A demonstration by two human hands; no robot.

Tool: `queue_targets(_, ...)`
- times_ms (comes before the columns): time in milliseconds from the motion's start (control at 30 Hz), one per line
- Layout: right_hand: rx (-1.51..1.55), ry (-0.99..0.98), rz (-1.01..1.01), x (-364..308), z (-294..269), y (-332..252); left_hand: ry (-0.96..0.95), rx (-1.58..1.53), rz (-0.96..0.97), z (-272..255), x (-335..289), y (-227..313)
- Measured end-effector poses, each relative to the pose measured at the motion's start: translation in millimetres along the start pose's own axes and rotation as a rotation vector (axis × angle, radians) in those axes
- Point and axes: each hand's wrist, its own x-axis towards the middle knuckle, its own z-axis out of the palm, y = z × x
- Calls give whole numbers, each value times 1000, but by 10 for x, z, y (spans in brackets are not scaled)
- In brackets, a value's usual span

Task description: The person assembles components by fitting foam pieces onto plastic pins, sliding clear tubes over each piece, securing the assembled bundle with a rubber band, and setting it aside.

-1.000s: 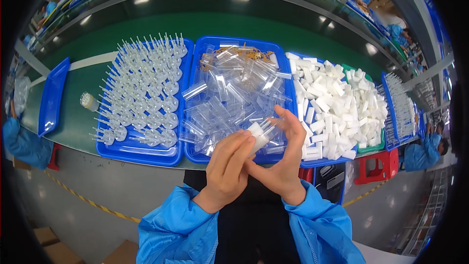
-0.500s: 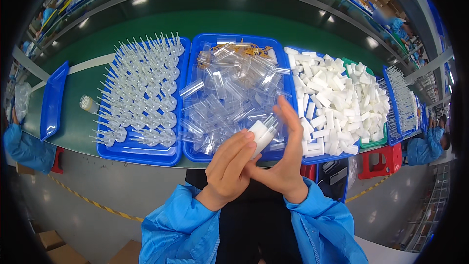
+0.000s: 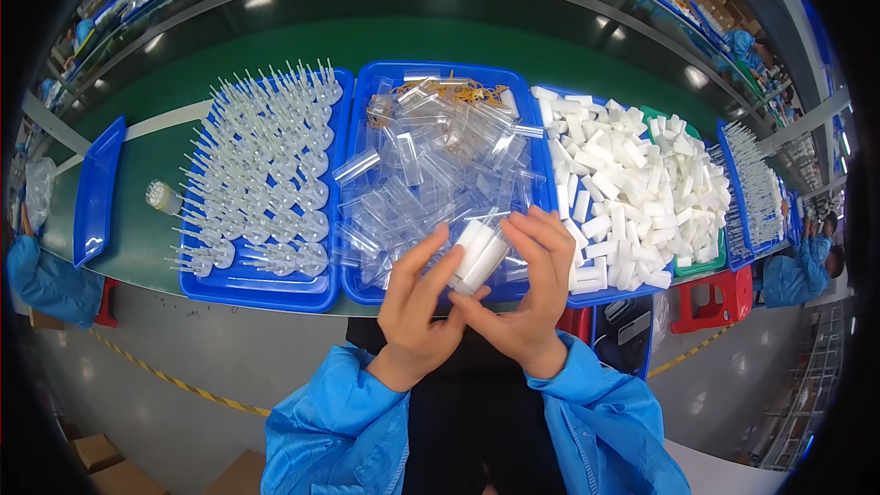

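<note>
Between my two hands is a white block [image 3: 478,252] with a glossy clear plastic piece around or against it; I cannot tell which. My left hand [image 3: 417,307] is closed on its left side, fingertips near the upper edge. On the other side, my right hand [image 3: 524,307] curls its fingers over the upper end, thumb under the lower end. Just beyond them, a blue tray [image 3: 367,96] holds a heap of clear plastic sleeves [image 3: 440,160], with yellowish rubber bands [image 3: 458,92] at its far end.
To the left, a blue tray [image 3: 266,291] bears rows of clear parts with upright thin stems [image 3: 261,165]. Loose white blocks [image 3: 632,183] are heaped at the right. A round bundle of stems [image 3: 163,196] stands by an empty-looking blue tray [image 3: 99,191]. A red stool [image 3: 713,298] is at right.
The white block has turned to show its broad side, and the thin clear prongs at its end no longer stick out plainly. My right fingers have come down from upright onto it.
</note>
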Motion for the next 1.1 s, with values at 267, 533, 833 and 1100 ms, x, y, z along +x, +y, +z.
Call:
queue_targets(267,-35,-310,181,145,-333,534,24,-573,-418,-138,-2,-37)
queue_targets(533,96,-131,28,228,-296,72,-33,-343,-290,-112,36,9)
queue_targets(833,-29,-61,76,85,-55,-75,24,62,30,-77,36,-20)
queue_targets(1100,49,-110,27,177,-104,41,12,64,41,-104,54,-20)
